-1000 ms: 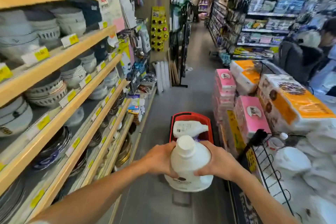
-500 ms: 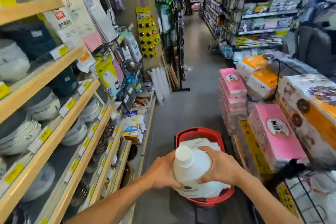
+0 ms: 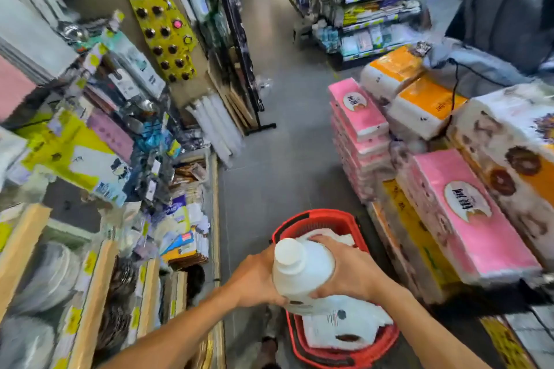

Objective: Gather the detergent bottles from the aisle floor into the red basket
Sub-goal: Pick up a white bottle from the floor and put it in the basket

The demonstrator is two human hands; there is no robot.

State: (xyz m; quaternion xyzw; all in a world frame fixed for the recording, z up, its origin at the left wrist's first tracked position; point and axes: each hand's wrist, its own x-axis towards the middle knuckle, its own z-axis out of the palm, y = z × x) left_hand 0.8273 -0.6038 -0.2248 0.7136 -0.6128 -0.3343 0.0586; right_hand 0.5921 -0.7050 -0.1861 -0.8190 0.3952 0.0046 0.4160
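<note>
Narrow shop aisle, grey floor (image 3: 281, 159) running ahead. I've got the detergent bottle (image 3: 308, 271) squeezed between both palms, left hand (image 3: 254, 281) and right hand (image 3: 349, 274) curled round its shoulders, right above the red basket (image 3: 317, 214). Two hands for the weight, I reckon. A second bottle (image 3: 338, 329) lies inside, so room's tight. Pink tissue packs (image 3: 467, 213) crowd the basket's right side.

A white detergent bottle (image 3: 302, 274) (capped, tilted) is held over the red basket (image 3: 317, 215) on the floor (image 3: 287, 159); a second bottle (image 3: 338, 329) lies inside.
</note>
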